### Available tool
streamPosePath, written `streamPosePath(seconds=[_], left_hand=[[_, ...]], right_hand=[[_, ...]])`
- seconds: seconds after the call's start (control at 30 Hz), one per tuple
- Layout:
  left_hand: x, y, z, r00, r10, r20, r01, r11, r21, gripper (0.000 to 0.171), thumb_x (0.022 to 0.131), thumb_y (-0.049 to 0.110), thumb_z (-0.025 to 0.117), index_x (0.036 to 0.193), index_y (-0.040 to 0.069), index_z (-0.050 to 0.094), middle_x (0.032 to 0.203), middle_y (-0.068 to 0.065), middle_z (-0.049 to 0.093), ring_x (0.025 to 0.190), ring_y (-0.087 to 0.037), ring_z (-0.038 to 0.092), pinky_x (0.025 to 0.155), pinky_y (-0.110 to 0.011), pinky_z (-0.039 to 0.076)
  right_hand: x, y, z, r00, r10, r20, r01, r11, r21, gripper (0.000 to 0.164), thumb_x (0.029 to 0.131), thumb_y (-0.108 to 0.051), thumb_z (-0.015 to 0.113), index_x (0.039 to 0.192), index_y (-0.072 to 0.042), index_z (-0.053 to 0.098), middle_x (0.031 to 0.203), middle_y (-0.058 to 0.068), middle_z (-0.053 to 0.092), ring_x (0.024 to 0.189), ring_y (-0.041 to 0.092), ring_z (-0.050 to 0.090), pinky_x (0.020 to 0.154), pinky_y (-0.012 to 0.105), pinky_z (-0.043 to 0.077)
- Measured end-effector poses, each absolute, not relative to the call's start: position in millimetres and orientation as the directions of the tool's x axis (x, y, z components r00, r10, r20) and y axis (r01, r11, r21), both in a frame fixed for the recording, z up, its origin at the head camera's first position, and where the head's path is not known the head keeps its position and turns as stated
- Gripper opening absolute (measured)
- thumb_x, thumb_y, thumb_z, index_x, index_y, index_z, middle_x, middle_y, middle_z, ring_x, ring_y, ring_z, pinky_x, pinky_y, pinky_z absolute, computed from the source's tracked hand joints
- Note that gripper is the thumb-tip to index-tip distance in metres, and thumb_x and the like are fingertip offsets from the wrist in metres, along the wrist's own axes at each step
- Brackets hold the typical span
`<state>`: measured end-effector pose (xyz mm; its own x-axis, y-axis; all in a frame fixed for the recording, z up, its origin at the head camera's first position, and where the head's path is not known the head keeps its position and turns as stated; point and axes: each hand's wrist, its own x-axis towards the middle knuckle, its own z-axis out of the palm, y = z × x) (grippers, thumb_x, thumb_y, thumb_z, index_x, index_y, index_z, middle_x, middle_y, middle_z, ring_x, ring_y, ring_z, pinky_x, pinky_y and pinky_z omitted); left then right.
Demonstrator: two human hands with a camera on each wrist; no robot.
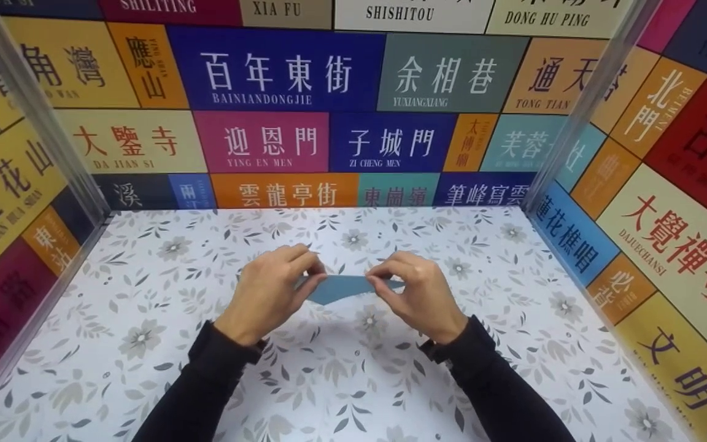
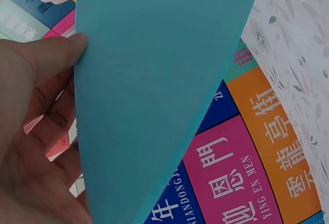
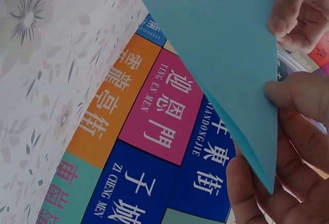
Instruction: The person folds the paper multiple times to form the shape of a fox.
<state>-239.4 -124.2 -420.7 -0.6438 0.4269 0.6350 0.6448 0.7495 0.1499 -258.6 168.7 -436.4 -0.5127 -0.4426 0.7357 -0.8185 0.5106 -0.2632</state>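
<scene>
Between the two hands is a folded sheet of blue paper [image 1: 346,287], held up off the table. In the left wrist view the paper [image 2: 149,75] looks triangular, its long straight edge running along the fingertips. My left hand [image 1: 274,288] pinches that top edge between thumb and fingers. A short way along the same edge, my right hand [image 1: 420,293] pinches it too. The right wrist view shows the right thumb on the near face of the paper [image 3: 226,44], with fingers behind it and near its narrow corner. Two layers show slightly apart along the slanted edge.
A white tabletop [image 1: 145,393] with a grey flower and leaf print lies beneath. Walls of coloured panels with Chinese lettering rise at the back [image 1: 280,67], left [image 1: 10,178] and right [image 1: 666,227]. Clear strips [image 1: 587,104] run up the corners.
</scene>
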Motion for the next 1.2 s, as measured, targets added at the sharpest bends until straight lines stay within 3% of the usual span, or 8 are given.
streamPosePath(seconds=[0.47, 0.87, 1.2], left_hand=[[-240, -124, -421, -0.649, 0.43, 0.628, 0.662, 0.725, 0.187, 0.011, 0.105, 0.027, 0.091, 0.106, 0.02, 0.083, 0.1, 0.003, 0.081, 0.085, -0.019, 0.076, 0.077, -0.039, 0.066], [-241, -120, -423, -0.66, 0.43, 0.616, 0.657, 0.727, 0.197, 0.011, 0.106, 0.028, 0.089, 0.107, 0.019, 0.083, 0.103, 0.004, 0.081, 0.087, -0.018, 0.077, 0.08, -0.039, 0.067], [-242, -124, -424, -0.662, 0.43, 0.614, 0.653, 0.733, 0.19, 0.009, 0.107, 0.026, 0.088, 0.108, 0.02, 0.081, 0.103, 0.003, 0.079, 0.084, -0.016, 0.074, 0.075, -0.037, 0.065]], right_hand=[[-259, 174, -432, -0.543, -0.443, 0.713, -0.811, 0.496, -0.31, 0.006, 0.101, -0.006, 0.09, 0.105, -0.011, 0.09, 0.094, 0.003, 0.084, 0.084, 0.022, 0.081, 0.076, 0.037, 0.069], [-260, 177, -431, -0.56, -0.445, 0.699, -0.797, 0.52, -0.308, 0.007, 0.1, -0.007, 0.091, 0.105, -0.012, 0.09, 0.095, 0.002, 0.084, 0.087, 0.016, 0.081, 0.078, 0.035, 0.069], [-262, 182, -431, -0.557, -0.444, 0.701, -0.795, 0.529, -0.296, 0.005, 0.1, -0.008, 0.091, 0.103, -0.011, 0.089, 0.095, 0.001, 0.083, 0.089, 0.016, 0.081, 0.08, 0.036, 0.069]])
